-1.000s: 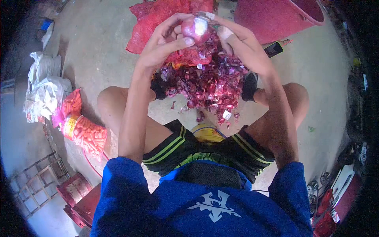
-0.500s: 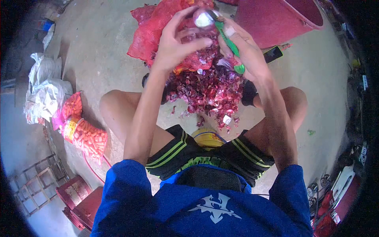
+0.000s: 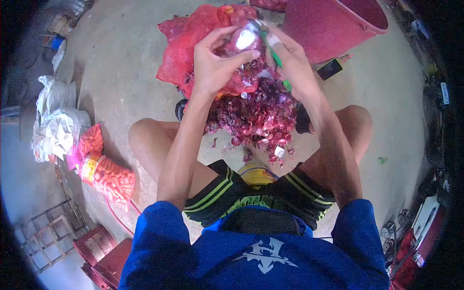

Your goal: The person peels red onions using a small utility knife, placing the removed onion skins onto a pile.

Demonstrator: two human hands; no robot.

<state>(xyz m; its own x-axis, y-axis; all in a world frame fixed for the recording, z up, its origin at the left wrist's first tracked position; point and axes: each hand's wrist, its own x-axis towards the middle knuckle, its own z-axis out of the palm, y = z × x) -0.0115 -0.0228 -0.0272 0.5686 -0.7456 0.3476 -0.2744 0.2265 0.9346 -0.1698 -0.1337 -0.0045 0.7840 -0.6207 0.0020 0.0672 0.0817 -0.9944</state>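
My left hand holds a red onion with its white cut end up, above a heap of purple onion peels on the concrete floor between my feet. My right hand grips a green-handled knife whose blade end meets the onion; a white bandage wraps one finger. Behind the hands lies a red mesh sack.
A big red tub stands at the far right, a black phone beside it. A mesh bag of carrots and white sacks lie at the left. Red crates sit near my left side.
Both hands have stayed on the onion and turned it; the green knife handle came into sight in my right hand, and the view shifted slightly.
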